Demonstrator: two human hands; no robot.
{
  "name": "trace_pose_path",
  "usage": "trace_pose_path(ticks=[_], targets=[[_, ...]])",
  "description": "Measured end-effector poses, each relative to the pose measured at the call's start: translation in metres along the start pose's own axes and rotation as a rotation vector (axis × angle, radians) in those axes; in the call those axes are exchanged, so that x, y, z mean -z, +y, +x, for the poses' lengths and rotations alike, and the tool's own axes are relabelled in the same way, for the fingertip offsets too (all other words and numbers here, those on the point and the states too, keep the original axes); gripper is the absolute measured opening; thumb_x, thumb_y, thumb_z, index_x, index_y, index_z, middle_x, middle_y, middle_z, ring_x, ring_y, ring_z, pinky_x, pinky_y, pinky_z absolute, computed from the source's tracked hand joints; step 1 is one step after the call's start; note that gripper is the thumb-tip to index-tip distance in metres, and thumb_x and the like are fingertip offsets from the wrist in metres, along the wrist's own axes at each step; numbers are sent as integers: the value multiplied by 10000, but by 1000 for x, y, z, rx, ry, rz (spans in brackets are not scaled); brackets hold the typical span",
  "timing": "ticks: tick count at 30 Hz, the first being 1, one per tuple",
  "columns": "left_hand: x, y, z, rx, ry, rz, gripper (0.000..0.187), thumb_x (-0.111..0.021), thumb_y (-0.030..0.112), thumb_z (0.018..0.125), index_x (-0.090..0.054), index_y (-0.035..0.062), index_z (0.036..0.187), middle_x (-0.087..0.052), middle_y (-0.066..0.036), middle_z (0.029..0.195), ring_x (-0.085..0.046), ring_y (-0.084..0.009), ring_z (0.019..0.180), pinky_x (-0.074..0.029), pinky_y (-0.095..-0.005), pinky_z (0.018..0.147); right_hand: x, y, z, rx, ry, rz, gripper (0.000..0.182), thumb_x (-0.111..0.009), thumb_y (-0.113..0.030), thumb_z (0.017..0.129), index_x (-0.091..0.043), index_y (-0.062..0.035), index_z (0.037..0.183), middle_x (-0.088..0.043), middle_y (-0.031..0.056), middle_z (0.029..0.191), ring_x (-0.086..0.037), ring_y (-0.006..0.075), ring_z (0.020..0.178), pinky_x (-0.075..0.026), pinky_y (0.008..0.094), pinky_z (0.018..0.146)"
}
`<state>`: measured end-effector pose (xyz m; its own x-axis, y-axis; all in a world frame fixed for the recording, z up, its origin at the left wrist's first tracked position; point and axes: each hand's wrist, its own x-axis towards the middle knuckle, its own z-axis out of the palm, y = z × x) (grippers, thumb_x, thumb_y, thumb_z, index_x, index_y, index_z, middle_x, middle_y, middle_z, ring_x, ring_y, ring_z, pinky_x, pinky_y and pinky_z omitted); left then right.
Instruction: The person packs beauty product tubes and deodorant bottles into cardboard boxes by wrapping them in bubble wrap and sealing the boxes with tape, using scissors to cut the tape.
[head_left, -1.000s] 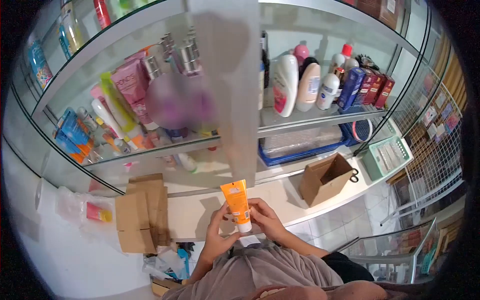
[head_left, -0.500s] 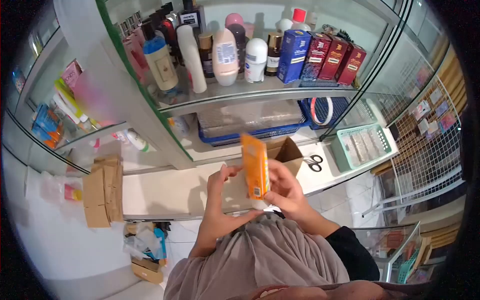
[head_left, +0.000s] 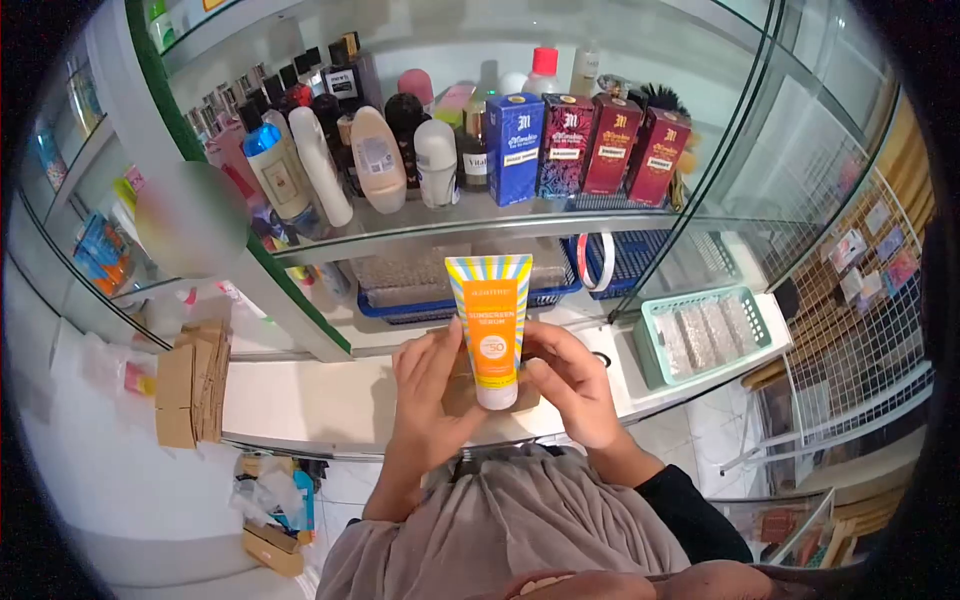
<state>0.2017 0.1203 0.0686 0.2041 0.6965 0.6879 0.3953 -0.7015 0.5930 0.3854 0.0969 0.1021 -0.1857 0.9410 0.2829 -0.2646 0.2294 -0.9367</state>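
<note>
Head view. I am holding the sunscreen tube point(head_left: 491, 330) upright in front of my chest, cap end down at 6 o'clock and crimped end up at 12 o'clock, with the printed face turned toward me. I judge the work to be at the inspection stage: the tube is lifted and presented label-forward, and it is not yet resting on the counter point(head_left: 300, 400) or on the glass shelf point(head_left: 420, 225).

My left hand point(head_left: 430, 395) is supporting the tube from 9 o'clock, fingers pressed together and lying flat along its left edge and back. My right hand point(head_left: 565, 385) is closing in from 3 o'clock, fingers curled and pinching the right edge near the cap. The tube is sitting between both sets of fingertips, touching them. A cardboard box point(head_left: 460, 390) is partly showing behind the tube's lower end.
</note>
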Motion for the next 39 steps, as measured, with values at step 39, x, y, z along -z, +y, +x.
trace_pose_path(ticks=[39], targets=[[-18, 0, 26, -25, -17, 86, 875, -859, 280, 614, -518, 33, 1381, -652, -51, 1117, -529, -235, 1098, -272, -412, 969, 42, 17, 30, 24, -7, 16, 439, -678, -11, 884, -518, 8, 1292, -630, 96, 1191, -594, 162, 1107, -514, 287, 872]])
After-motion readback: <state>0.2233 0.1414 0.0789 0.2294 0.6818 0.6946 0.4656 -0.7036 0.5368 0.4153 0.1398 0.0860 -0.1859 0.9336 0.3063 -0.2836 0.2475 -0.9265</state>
